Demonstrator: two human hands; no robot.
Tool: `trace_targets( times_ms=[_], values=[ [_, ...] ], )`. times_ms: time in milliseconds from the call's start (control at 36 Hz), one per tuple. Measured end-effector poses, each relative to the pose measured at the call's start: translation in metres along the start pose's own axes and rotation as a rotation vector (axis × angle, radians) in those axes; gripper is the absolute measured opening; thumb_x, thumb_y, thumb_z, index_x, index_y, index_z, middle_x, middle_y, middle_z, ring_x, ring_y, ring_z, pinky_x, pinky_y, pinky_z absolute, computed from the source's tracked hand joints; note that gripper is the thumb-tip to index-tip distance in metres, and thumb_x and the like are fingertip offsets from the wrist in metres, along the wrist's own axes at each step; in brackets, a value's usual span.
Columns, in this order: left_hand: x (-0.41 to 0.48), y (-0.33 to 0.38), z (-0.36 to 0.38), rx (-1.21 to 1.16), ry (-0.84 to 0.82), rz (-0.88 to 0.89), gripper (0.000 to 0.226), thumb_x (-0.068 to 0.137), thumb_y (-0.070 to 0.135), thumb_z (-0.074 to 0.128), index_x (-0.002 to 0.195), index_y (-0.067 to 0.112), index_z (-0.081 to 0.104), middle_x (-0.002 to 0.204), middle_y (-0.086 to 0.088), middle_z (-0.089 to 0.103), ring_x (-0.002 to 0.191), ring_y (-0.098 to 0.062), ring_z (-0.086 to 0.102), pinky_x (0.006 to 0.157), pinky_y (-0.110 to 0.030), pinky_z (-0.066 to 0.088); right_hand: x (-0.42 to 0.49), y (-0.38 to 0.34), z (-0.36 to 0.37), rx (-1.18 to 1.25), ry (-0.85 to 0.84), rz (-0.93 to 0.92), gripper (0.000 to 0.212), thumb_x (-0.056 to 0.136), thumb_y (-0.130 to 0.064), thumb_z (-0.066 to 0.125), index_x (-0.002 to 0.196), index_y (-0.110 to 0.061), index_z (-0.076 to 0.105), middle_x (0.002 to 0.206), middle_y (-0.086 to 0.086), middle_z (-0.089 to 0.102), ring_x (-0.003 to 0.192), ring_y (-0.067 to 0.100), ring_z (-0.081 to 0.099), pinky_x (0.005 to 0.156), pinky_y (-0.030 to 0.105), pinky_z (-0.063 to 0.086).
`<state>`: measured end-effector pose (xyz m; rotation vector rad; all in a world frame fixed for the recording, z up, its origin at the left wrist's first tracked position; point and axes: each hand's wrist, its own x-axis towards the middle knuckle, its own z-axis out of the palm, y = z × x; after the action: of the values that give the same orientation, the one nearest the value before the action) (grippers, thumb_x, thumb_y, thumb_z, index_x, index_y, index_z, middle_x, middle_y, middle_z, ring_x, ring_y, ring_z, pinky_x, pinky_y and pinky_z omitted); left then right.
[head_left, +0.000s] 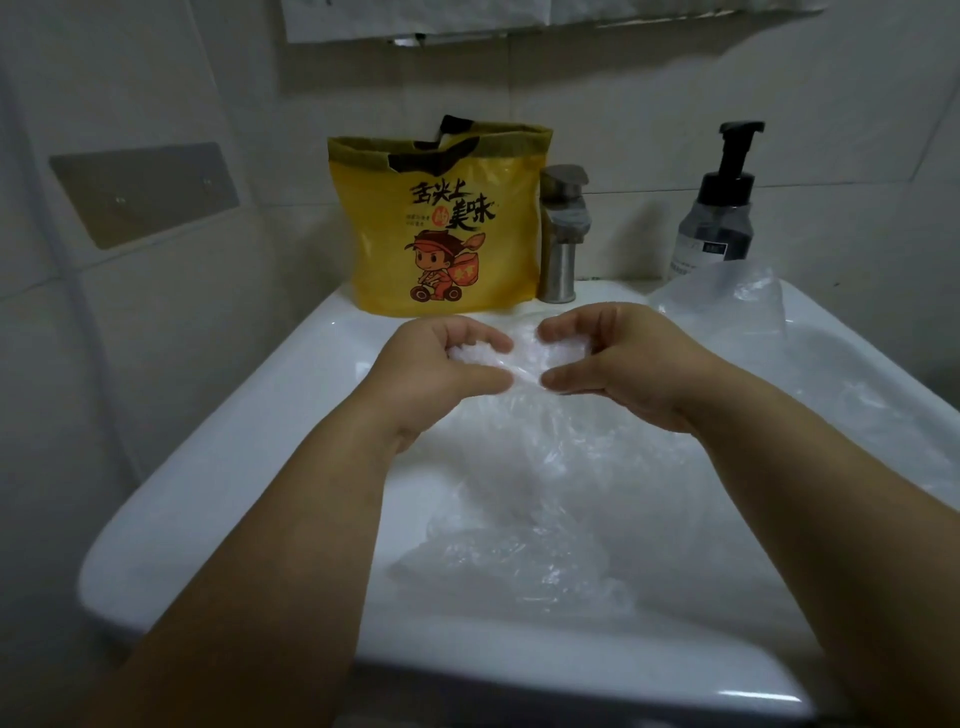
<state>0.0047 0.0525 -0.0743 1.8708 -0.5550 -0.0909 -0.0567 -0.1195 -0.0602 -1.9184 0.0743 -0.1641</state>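
Head camera view, so you're basically looking down at what this person's doing from where they stand. Main thing is a clear plastic bag (519, 452), all crinkly. The top of it is bunched up between both hands and the rest trails down into the basin of a white sink (234, 467). The left hand (441, 369) and the right hand (623, 364) each have fingers and thumb curled round that bunched top. They're held close together over the back half of the basin, fingertips nearly meeting but not quite touching. Can't tell if anything's inside the plastic, it's too blurry.

Behind the hands, on the sink's back ledge, stands a yellow bag (441, 223) with a cartoon delivery rider and black lettering on it, its top edge torn. Just beside it on the right is a brushed metal faucet (561, 234). Further right there's a dark pump bottle (719, 208), and in front of that a second bit of clear plastic (737, 296) is draped over the sink's right rear corner. On the tiled wall to the left there's a see-through stick-on plate (145, 192).
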Motion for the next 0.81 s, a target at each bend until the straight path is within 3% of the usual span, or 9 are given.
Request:
trace_targets(
  times_ms=[111, 222, 278, 333, 472, 556, 667, 722, 806],
  values=[
    [0.0001, 0.0004, 0.0009, -0.003, 0.008, 0.044, 0.027, 0.071, 0.006, 0.082, 0.087, 0.026, 0.073, 0.116, 0.001, 0.063, 0.094, -0.009, 0.063, 0.08, -0.016, 0.053, -0.0019, -0.001, -0.0004, -0.161, 0.031, -0.061, 0.061, 0.077, -0.002, 0.074, 0.133, -0.016, 0.055, 0.128, -0.002, 0.06, 0.11, 0.014, 0.06, 0.095, 0.024, 0.046],
    [0.0013, 0.0, 0.0016, -0.017, 0.042, 0.106, 0.026, 0.074, 0.003, 0.079, 0.09, 0.023, 0.071, 0.12, 0.012, 0.058, 0.095, 0.01, 0.052, 0.066, 0.003, 0.042, -0.0009, 0.0004, -0.0015, -0.275, 0.054, -0.107, 0.06, 0.08, -0.009, 0.074, 0.136, -0.017, 0.053, 0.124, -0.001, 0.062, 0.098, 0.01, 0.061, 0.088, 0.018, 0.045],
    [0.0028, -0.0014, 0.0009, 0.002, 0.088, 0.14, 0.025, 0.076, 0.003, 0.078, 0.092, 0.021, 0.071, 0.118, 0.013, 0.057, 0.096, 0.009, 0.052, 0.068, 0.003, 0.042, 0.0003, 0.0033, -0.0018, -0.369, 0.067, -0.134, 0.054, 0.084, -0.014, 0.071, 0.135, -0.017, 0.054, 0.105, -0.003, 0.065, 0.078, 0.003, 0.059, 0.069, 0.005, 0.043],
    [0.0046, -0.0031, 0.0006, 0.026, 0.121, 0.161, 0.022, 0.08, 0.005, 0.076, 0.097, 0.017, 0.071, 0.111, 0.014, 0.059, 0.094, 0.005, 0.056, 0.068, 0.001, 0.043, 0.0005, 0.0048, -0.0011, -0.436, 0.082, -0.158, 0.04, 0.089, -0.02, 0.066, 0.128, -0.015, 0.059, 0.086, -0.005, 0.065, 0.071, 0.003, 0.059, 0.054, 0.005, 0.04],
    [0.0045, -0.0043, -0.0006, 0.093, 0.114, 0.141, 0.012, 0.089, 0.021, 0.069, 0.1, 0.02, 0.068, 0.085, 0.009, 0.064, 0.074, -0.002, 0.058, 0.06, -0.002, 0.041, 0.0019, 0.0069, -0.0023, -0.526, 0.126, -0.202, 0.031, 0.096, -0.034, 0.052, 0.1, -0.007, 0.066, 0.088, 0.015, 0.067, 0.084, 0.022, 0.066, 0.061, 0.024, 0.045],
    [0.0035, -0.0057, -0.003, 0.075, 0.055, 0.112, 0.013, 0.092, 0.026, 0.063, 0.098, 0.016, 0.067, 0.092, -0.009, 0.067, 0.081, -0.009, 0.057, 0.07, -0.016, 0.044, 0.0013, 0.0063, -0.003, -0.538, 0.127, -0.227, 0.033, 0.097, -0.035, 0.049, 0.097, -0.007, 0.065, 0.089, 0.016, 0.063, 0.087, 0.03, 0.063, 0.065, 0.03, 0.044],
    [0.0035, -0.0026, -0.0035, -0.096, -0.031, 0.053, 0.015, 0.096, 0.016, 0.058, 0.103, 0.005, 0.064, 0.098, -0.011, 0.066, 0.088, -0.013, 0.063, 0.087, -0.026, 0.056, 0.0019, 0.0057, -0.0059, -0.468, 0.111, -0.175, 0.034, 0.097, -0.038, 0.047, 0.109, -0.011, 0.063, 0.098, 0.006, 0.062, 0.083, 0.018, 0.064, 0.053, 0.015, 0.042],
    [0.0034, -0.0014, -0.0048, -0.189, -0.055, 0.033, 0.014, 0.095, 0.011, 0.058, 0.104, 0.001, 0.062, 0.096, -0.01, 0.065, 0.085, -0.012, 0.066, 0.078, -0.022, 0.057, 0.0014, 0.0048, -0.0058, -0.388, 0.087, -0.138, 0.031, 0.096, -0.037, 0.048, 0.111, -0.013, 0.061, 0.093, 0.003, 0.061, 0.075, 0.011, 0.062, 0.049, 0.007, 0.042],
    [0.0029, -0.002, -0.0073, -0.26, -0.055, 0.019, 0.004, 0.092, 0.009, 0.062, 0.093, 0.009, 0.065, 0.076, 0.001, 0.066, 0.068, -0.005, 0.066, 0.063, -0.016, 0.054, 0.0016, 0.0041, -0.0041, -0.237, 0.059, -0.143, 0.027, 0.094, -0.028, 0.056, 0.115, -0.012, 0.061, 0.091, 0.005, 0.063, 0.074, 0.012, 0.061, 0.059, 0.014, 0.053]
  ],
)
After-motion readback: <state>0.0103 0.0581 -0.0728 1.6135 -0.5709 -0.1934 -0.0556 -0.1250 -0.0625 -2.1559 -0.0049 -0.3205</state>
